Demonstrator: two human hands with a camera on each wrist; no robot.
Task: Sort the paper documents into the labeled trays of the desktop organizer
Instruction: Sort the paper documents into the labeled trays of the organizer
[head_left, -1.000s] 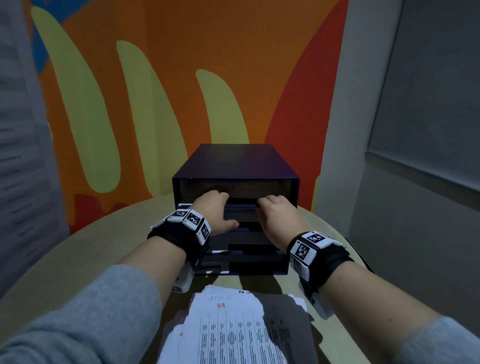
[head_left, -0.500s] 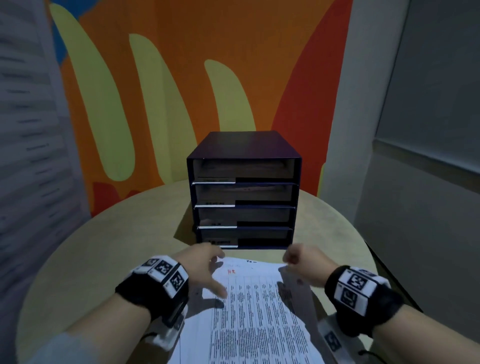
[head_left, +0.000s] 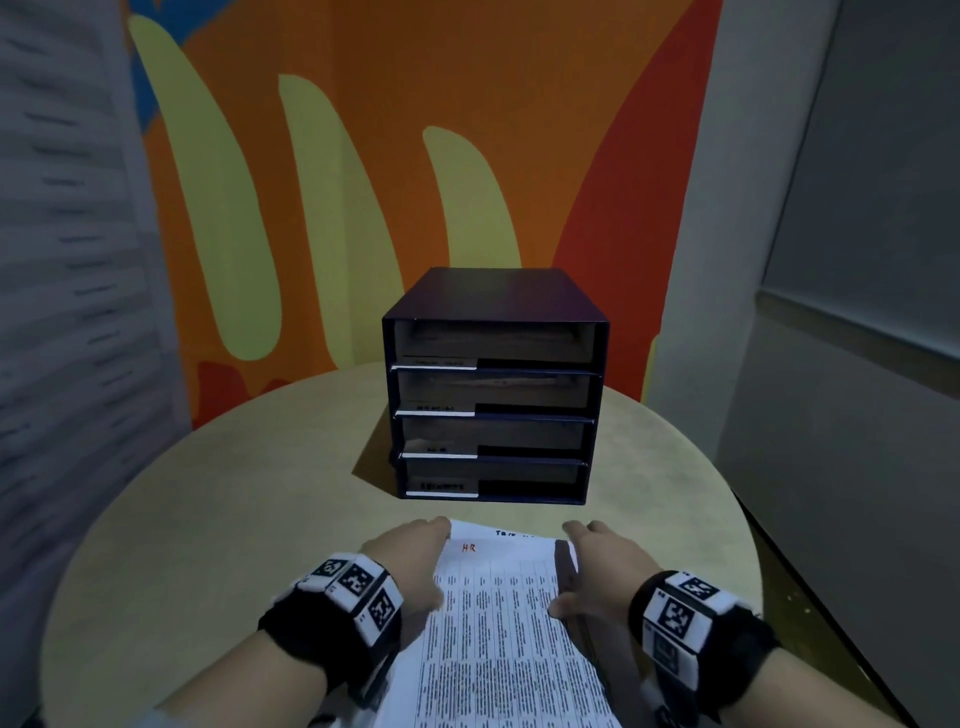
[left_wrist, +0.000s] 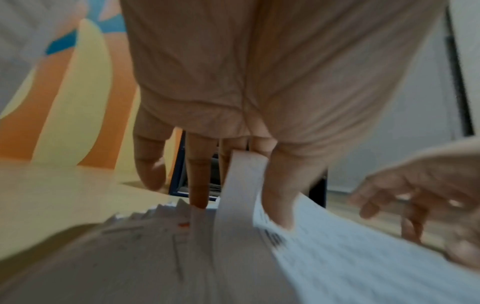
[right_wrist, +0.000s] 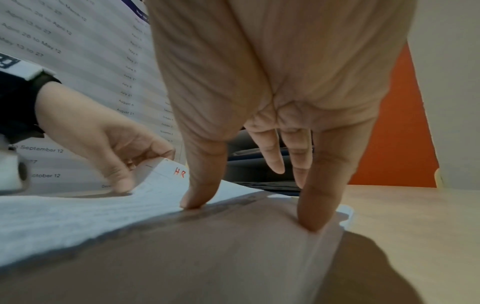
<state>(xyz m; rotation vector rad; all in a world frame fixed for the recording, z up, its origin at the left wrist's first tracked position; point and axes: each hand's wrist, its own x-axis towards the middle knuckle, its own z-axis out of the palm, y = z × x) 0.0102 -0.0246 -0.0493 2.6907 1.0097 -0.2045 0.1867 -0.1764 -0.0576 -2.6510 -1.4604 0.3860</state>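
Observation:
A dark four-tray organizer with white label strips stands at the middle of the round table. A stack of printed papers lies in front of it, near me. The top sheet is marked "HR" in red. My left hand pinches this sheet's left edge, which curls up between the fingers and the thumb. My right hand rests with straight fingers on the stack's right side, its thumb at the top sheet's edge.
An orange and yellow mural wall rises behind the organizer. A grey printed panel stands at the left and a grey wall at the right. The table's rim curves close to my right hand. Bare tabletop lies left of the stack.
Both hands have come back from the organizer's trays to the paper stack. The left hand has taken hold of the top sheet's edge, and the right now rests on the stack.

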